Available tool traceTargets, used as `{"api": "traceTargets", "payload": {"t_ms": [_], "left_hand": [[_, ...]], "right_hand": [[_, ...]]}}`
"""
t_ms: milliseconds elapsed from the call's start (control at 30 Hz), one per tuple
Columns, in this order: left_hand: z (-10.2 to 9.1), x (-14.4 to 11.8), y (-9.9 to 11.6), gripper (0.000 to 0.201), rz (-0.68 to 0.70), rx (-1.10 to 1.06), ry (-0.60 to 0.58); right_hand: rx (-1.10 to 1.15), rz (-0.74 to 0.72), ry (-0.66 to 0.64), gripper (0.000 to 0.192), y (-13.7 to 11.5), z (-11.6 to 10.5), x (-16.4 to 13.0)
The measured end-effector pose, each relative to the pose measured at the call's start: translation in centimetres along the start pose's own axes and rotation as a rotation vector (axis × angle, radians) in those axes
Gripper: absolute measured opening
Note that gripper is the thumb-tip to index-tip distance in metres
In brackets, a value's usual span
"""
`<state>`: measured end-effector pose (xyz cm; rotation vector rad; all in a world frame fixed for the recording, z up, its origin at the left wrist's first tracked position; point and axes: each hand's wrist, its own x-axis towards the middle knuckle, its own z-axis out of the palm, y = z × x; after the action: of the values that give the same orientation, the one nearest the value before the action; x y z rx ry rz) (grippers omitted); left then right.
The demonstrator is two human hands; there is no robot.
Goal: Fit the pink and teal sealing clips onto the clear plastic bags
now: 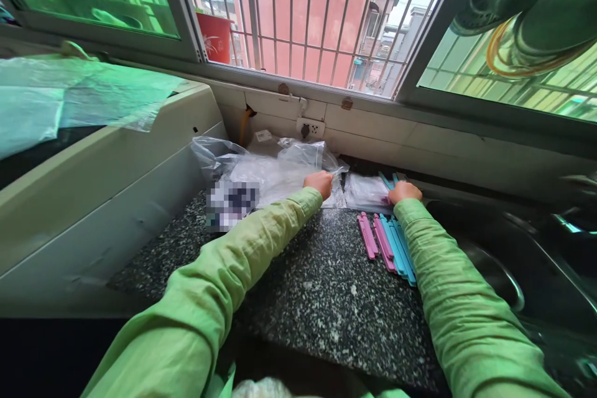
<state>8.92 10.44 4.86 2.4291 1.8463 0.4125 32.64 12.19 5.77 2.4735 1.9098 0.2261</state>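
My left hand (319,183) is closed in a pinch on the edge of a large clear plastic bag (270,171) that lies crumpled toward the wall. My right hand (405,193) is closed at the right end of a flat stack of small clear bags (366,191). Blue sticks (386,180) poke out beyond its fingers, and a bit of pink shows beside them; what it grips is mostly hidden. Just below that hand, pink sealing clips (367,236) and blue sealing clips (396,245) lie side by side on the speckled counter (317,280).
A dark sink (494,261) borders the counter on the right. At left stands a raised pale cabinet (181,137) with plastic sheeting (93,96) on top. Behind are a wall socket (311,129) and a barred window. A blurred-out patch (232,205) covers something beside the large bag.
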Motion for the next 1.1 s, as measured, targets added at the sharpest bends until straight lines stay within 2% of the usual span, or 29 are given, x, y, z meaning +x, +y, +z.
{"api": "traceTargets", "payload": {"t_ms": [100, 133, 267, 467, 567, 667, 767, 900, 1100], "left_hand": [[-0.8, -0.5, -1.6, 0.027, -0.012, 0.047, 0.010], [-1.0, -0.7, -2.2, 0.027, -0.016, 0.057, 0.011], [-1.8, -1.5, -4.4, 0.027, -0.036, 0.083, -0.003], [-3.0, -3.3, -7.8, 0.024, -0.102, 0.107, -0.035], [-4.4, -4.4, -10.7, 0.024, -0.165, 0.122, -0.028], [-6.1, -5.6, -14.1, 0.025, -0.318, 0.114, -0.025], [-7.0, -6.6, -17.1, 0.027, -0.414, 0.071, -0.042], [-6.8, -7.3, -19.8, 0.029, -0.493, 0.013, -0.072], [-5.5, -6.5, -22.3, 0.032, -0.517, -0.040, -0.110]], "right_hand": [[-0.049, 0.033, 0.009, 0.032, -0.9, -0.8, -0.4], [-0.047, 0.002, 0.045, 0.033, -1.5, -1.1, -0.6], [0.067, -0.160, 0.171, 0.032, -4.6, -2.0, -1.9], [0.342, -0.442, 0.213, 0.026, -10.7, -2.3, -4.2], [0.440, -0.594, 0.222, 0.023, -14.1, -2.0, -5.5], [0.475, -0.744, 0.199, 0.020, -17.8, -1.7, -6.7], [0.401, -0.840, 0.160, 0.021, -21.7, -1.7, -7.4], [0.204, -0.938, 0.165, 0.023, -25.6, -1.5, -7.3], [0.005, -1.062, 0.238, 0.023, -27.6, -0.3, -6.4]]}}
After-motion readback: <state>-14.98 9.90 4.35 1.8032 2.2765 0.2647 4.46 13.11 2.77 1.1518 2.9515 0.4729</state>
